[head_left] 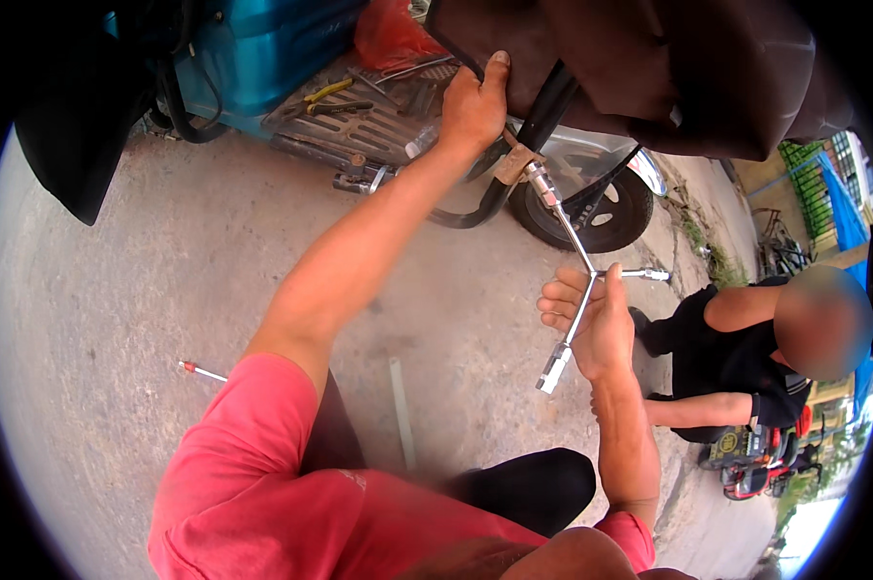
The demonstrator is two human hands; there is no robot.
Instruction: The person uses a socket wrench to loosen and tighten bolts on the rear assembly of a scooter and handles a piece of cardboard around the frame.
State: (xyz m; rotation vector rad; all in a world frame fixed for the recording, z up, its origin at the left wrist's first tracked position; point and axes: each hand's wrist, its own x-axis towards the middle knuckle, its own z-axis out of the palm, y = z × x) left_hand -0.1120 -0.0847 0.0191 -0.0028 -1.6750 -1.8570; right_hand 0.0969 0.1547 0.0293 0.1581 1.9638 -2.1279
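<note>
My left hand [473, 114] is closed at the edge of a dark brown cover [629, 58] on a blue scooter [243, 48]; what its fingers grip is hidden. A chrome Y-shaped socket wrench [578, 236] has its upper socket on a rusty bracket [514, 163] on a black tube, above a small wheel [618, 222]. My right hand [596, 329] holds the wrench loosely near its hub, palm up, fingers curved and thumb over the metal. The other two arms point right and down toward me.
Pliers [328, 90] and other tools lie on the footboard [359, 135] near a red bag [388, 34]. A crouching person [707, 338] is close at right, an arm near my right forearm. Behind stands a red scooter [755, 464]. A rod [204, 371] and pale strip [400, 406] lie on the pavement.
</note>
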